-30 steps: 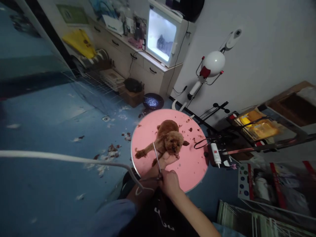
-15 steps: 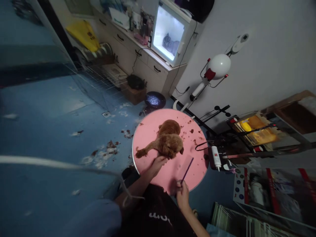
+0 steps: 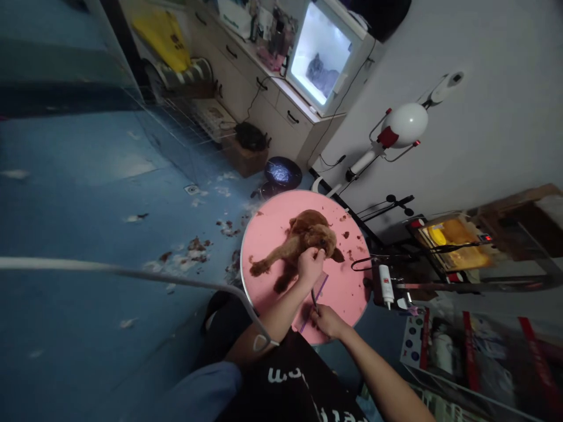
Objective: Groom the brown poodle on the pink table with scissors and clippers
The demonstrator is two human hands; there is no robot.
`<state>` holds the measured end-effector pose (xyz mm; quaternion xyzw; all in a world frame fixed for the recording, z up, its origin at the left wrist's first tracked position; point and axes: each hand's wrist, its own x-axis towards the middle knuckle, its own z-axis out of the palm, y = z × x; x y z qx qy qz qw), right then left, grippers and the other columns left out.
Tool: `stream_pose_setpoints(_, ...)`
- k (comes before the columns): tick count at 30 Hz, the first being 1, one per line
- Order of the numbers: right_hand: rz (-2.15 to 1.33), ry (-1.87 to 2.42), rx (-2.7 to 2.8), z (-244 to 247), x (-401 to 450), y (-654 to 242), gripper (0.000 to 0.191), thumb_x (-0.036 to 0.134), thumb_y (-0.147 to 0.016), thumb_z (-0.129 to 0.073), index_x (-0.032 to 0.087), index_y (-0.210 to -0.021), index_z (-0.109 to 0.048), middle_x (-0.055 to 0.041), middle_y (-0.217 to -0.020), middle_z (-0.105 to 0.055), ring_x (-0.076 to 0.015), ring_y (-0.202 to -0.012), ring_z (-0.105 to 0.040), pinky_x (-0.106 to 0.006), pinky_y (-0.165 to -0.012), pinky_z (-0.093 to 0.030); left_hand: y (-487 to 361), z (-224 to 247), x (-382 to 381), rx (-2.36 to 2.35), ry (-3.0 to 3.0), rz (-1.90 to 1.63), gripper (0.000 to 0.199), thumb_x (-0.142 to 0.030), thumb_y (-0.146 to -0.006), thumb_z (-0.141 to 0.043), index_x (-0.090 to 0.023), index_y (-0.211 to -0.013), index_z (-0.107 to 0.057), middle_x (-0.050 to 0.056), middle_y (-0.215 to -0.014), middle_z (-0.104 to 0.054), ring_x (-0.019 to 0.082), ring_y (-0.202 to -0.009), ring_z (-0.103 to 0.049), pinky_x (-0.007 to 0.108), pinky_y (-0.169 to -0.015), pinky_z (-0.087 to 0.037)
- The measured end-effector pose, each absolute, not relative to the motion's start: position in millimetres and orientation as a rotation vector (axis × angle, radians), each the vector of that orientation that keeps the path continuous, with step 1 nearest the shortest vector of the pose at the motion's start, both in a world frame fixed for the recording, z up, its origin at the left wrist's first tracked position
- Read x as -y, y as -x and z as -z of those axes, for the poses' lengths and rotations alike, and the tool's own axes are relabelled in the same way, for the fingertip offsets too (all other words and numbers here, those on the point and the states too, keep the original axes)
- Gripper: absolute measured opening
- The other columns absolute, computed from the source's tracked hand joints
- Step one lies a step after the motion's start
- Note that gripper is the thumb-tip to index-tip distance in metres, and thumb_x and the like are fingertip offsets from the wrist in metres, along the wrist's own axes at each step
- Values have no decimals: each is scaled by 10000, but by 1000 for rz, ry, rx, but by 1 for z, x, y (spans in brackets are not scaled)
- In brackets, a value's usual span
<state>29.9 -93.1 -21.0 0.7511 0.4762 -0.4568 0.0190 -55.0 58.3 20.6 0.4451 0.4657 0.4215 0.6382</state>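
A brown curly-haired dog [image 3: 301, 243] lies on a round pink table [image 3: 264, 234], one foreleg stretched to the left. My left hand [image 3: 311, 266] is closed at the dog's muzzle, fingers pinched on its chin. Nearer to me, my right hand [image 3: 328, 322] is closed around a slim dark tool [image 3: 314, 298] whose kind I cannot make out. A purple comb [image 3: 323, 283] slants across the tabletop beside those fingers, its middle partly covered. Whether the right hand also touches the comb, I cannot tell.
Clumps of cut hair lie on the table and blue floor. A white bottle [image 3: 386, 286] stands in a holder at the table's right. Behind are a white lamp [image 3: 407, 126], a round stool [image 3: 282, 173] and a lit box [image 3: 323, 58] with a grey cat. A pale cord [image 3: 176, 278] crosses from the left.
My left hand has moved up and right to the dog's muzzle. The dog's head has shifted and lifted. The comb lies lower, and a dark tool now shows in my right hand.
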Motion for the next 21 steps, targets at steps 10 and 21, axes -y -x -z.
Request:
stream_pose_setpoints(10, 2336, -1783, -1366, -30, 10, -59, 230, 239, -567, -762, 116, -747, -690, -39, -730, -703, -137, -648, -615, -270, -664, -513, 66, -46, -49, -1232, -1495, -661, 278, -273, -887, -472, -177, -720, -673, 78, -727, -693, 181, -664, -592, 293, -591, -271)
stream_pose_setpoints(21, 2189, -1976, -1391, -48, -4, -79, 261, 236, -536, -787, 119, -744, -679, 1, -640, -658, -130, -613, -584, -286, -688, -514, 66, -48, -46, -1207, -1583, -640, 287, -239, -900, -453, -181, -784, -709, 106, -811, -719, 208, -737, -641, 292, -609, -313)
